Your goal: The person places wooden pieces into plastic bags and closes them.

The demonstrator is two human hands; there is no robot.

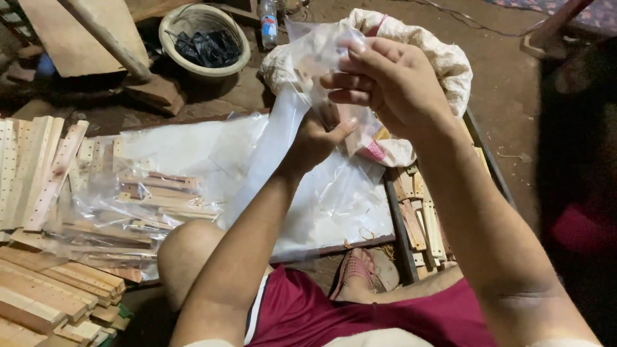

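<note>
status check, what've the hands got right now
Left hand grip shut on clear plastic bag, low. Right hand pinching bag's top edge. Bagged wooden strips lie apart at left. Nothing between hands and bag.

Both hands (360, 103) — clear plastic bag (308, 64)

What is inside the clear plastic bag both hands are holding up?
Pale wooden pieces show faintly through the clear plastic bag, between the left hand and right hand. The fingers and crumpled film cover most of them, so their number cannot be told.
</note>
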